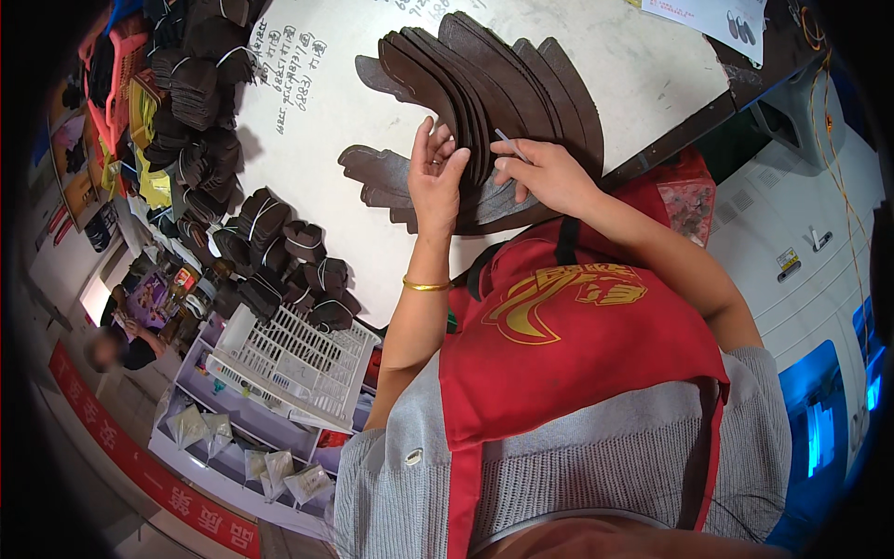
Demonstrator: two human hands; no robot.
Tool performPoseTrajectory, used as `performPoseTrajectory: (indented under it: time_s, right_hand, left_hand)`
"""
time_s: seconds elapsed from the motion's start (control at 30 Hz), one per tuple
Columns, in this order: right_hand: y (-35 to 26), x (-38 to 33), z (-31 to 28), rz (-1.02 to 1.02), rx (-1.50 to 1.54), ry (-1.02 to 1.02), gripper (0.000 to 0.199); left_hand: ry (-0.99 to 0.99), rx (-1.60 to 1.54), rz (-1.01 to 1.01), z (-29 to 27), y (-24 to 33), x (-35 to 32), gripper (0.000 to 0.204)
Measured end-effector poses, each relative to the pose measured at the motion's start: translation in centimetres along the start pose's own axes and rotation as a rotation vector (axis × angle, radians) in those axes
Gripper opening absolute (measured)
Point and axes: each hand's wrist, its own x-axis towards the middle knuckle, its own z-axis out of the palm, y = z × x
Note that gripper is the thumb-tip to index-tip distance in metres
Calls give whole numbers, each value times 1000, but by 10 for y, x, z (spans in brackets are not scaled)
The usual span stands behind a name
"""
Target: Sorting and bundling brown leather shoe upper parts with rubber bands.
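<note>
Dark brown curved shoe-upper pieces (545, 93) lie fanned out in an overlapping stack on the white tabletop (321, 177). At the near left edge of the fan my left hand (438, 186) is raised with its palm turned up. Its fingers are apart and slightly bent, with nothing in them; the wrist wears a gold bangle. My right hand (551, 174) hovers over the near part of the fan, closed on a slim pen-like marker (510, 145). Beside my left hand, more brown pieces (377, 172) stick out with greyish upper faces.
Tied bundles of dark pieces (191, 88) crowd the table's left side. Below them stand a white plastic basket (298, 359) and a shelf with several small bags (279, 469). A printed sheet (712, 20) lies at the far right corner. Another person (135, 340) is at the far left.
</note>
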Motion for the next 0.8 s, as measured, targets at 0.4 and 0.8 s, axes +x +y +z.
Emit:
performPoseTrajectory:
  time_s: [0.4, 0.8]
  right_hand:
    - [4, -1, 0, 12, 7, -7, 48]
    - [3, -6, -3, -9, -10, 1, 49]
  left_hand:
    - [20, 153, 75, 14, 6, -3, 59]
    - [2, 214, 116, 12, 1, -5, 70]
